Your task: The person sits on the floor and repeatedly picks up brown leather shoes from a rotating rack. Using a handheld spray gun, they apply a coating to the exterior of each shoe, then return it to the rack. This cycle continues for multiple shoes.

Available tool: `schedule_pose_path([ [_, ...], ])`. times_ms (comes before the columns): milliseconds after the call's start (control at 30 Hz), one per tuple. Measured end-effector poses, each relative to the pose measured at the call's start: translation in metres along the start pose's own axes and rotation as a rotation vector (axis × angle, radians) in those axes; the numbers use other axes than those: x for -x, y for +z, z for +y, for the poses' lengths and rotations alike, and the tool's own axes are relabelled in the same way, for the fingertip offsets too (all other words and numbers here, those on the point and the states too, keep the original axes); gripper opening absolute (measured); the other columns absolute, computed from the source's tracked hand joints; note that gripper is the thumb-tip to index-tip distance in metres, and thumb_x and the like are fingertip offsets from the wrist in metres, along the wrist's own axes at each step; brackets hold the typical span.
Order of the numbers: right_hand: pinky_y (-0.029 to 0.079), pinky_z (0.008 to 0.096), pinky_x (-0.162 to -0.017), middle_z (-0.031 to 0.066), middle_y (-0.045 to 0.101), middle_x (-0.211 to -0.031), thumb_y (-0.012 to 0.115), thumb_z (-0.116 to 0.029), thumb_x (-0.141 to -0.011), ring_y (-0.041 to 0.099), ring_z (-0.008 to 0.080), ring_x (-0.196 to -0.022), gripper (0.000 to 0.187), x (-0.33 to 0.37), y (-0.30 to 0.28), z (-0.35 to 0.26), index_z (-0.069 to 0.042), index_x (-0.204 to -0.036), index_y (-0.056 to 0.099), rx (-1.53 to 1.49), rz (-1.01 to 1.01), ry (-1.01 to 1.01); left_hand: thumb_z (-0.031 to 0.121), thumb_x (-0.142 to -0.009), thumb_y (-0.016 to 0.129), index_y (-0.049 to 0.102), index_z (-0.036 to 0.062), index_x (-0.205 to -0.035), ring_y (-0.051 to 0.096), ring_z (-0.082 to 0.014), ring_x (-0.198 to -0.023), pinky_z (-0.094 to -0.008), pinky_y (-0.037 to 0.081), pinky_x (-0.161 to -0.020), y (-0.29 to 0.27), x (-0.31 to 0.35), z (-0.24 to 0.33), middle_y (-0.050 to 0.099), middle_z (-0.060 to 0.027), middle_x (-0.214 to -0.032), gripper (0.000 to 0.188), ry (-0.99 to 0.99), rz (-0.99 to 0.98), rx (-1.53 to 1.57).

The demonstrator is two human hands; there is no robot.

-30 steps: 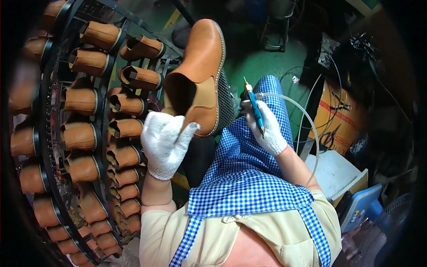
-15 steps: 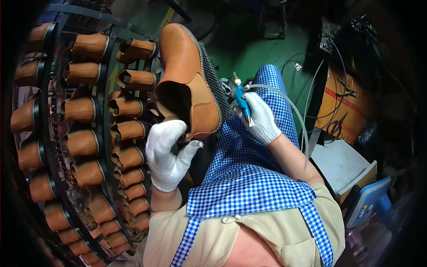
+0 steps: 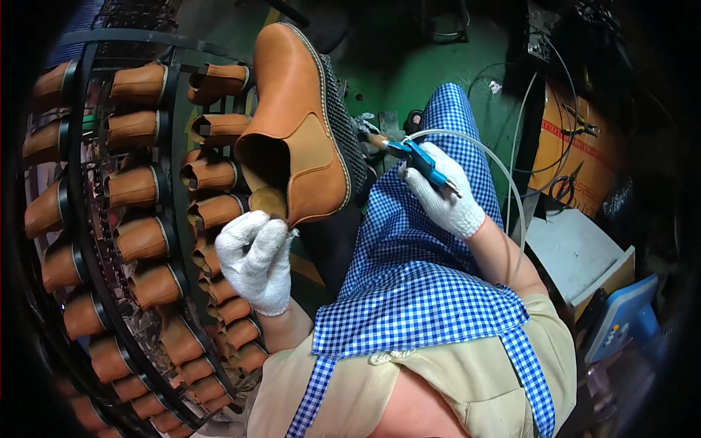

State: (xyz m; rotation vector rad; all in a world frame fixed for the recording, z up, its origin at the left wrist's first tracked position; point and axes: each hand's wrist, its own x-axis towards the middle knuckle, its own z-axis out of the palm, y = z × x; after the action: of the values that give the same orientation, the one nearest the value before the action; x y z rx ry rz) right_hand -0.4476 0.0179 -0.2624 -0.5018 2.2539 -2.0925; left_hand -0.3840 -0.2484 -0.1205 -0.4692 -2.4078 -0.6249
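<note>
A tan ankle boot [image 3: 288, 91] with an elastic side panel and a dark ribbed sole is held up in front of me, toe pointing away. My left hand [image 3: 255, 259], in a white knit glove, has its fingers closed at the boot's top opening, pinching the rim near a brownish flap [image 3: 269, 202]. What exactly lies between the fingertips is partly hidden. In my gloved right hand [image 3: 447, 191] is a slim blue tool [image 3: 423, 162] with a metal tip, joined to a clear hose [image 3: 485, 155]. The tool stays apart from the boot, right of its sole.
A rack [image 3: 86, 171] on the left carries several rows of similar tan boots [image 3: 139, 186]. To the right stand a cardboard box [image 3: 566, 157] with pliers [image 3: 579, 128] and scissors [image 3: 564, 182], a white board [image 3: 577, 252] and a blue device [image 3: 621, 317]. My checked apron [image 3: 416, 306] covers my lap.
My left thumb and fingers have closed together at the boot's rim. The boot has shifted slightly left. The blue tool has tilted in my right hand, its far end swinging left.
</note>
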Motion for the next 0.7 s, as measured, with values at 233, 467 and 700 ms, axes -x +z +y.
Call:
schedule_pose_path([
  [233,0.053,0.0408,-0.073,0.0130,0.062,-0.090,0.072,-0.026,-0.101,0.064,0.0316,-0.080,0.024,-0.013,0.011,-0.015,-0.004,-0.109,0.068,-0.069,-0.081,-0.007,-0.004,-0.079,0.087,0.080,0.0078,-0.114,0.067,-0.0258,-0.106,-0.0345,0.055,-0.093,-0.006,0.012,-0.016,0.068,-0.0137,-0.121,0.037,-0.089,0.026,0.051],
  [467,0.053,0.0420,-0.071,0.0139,0.062,-0.088,0.072,-0.028,-0.101,0.064,0.0332,-0.079,0.024,-0.020,0.023,-0.014,-0.005,-0.102,0.067,-0.025,-0.062,0.005,-0.005,-0.078,0.088,0.080,0.0071,-0.112,0.067,-0.0273,-0.109,-0.0359,0.056,-0.095,-0.005,0.018,-0.022,0.068,-0.0132,-0.121,0.037,-0.117,0.061,0.056],
  [700,0.053,0.0408,-0.068,0.0127,0.063,-0.085,0.073,-0.026,-0.101,0.065,0.0321,-0.075,0.021,-0.022,0.033,-0.021,-0.005,-0.101,0.069,0.020,-0.003,0.013,-0.006,-0.076,0.087,0.080,0.0068,-0.114,0.066,-0.0267,-0.109,-0.0362,0.054,-0.095,-0.005,0.015,-0.021,0.068,-0.0127,-0.121,0.040,-0.127,0.035,0.071],
])
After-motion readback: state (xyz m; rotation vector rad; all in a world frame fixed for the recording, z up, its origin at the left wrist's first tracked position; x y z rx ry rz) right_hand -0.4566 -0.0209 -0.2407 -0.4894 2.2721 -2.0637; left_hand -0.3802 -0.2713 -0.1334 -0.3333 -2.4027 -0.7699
